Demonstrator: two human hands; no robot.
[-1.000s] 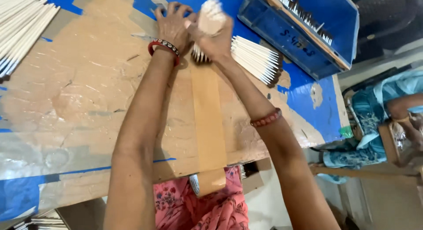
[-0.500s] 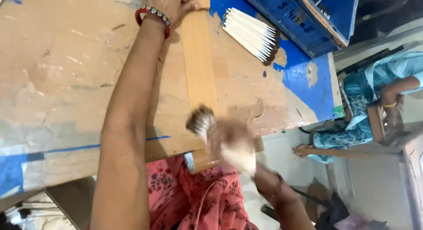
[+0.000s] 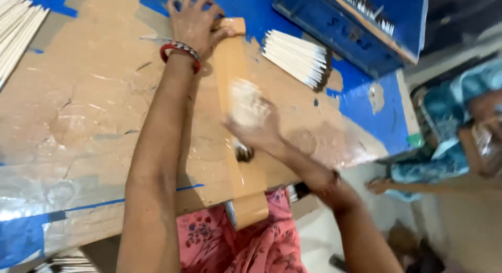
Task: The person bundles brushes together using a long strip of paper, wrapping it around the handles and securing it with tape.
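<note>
A long tan wooden board [image 3: 228, 59] lies on the worn table [image 3: 89, 111], running from the far side to past the near edge. My left hand [image 3: 194, 21] presses flat on the board's far end, a red bangle on the wrist. My right hand [image 3: 252, 128] is blurred over the middle of the board. It is closed around what looks like a small bundle of thin sticks [image 3: 243, 152] with dark ends showing beneath it. A pale powdery blur covers the hand's back.
A fan of white sticks [image 3: 295, 57] lies right of the board. Behind it stands a blue box [image 3: 361, 30] holding more sticks. Another pile of sticks [image 3: 18, 35] lies at the far left. A person in blue clothes [image 3: 455, 147] sits at the right.
My right hand swept from the board's far end down to the near table edge, and is now back at the board's middle. My left hand stays on the far end.
</note>
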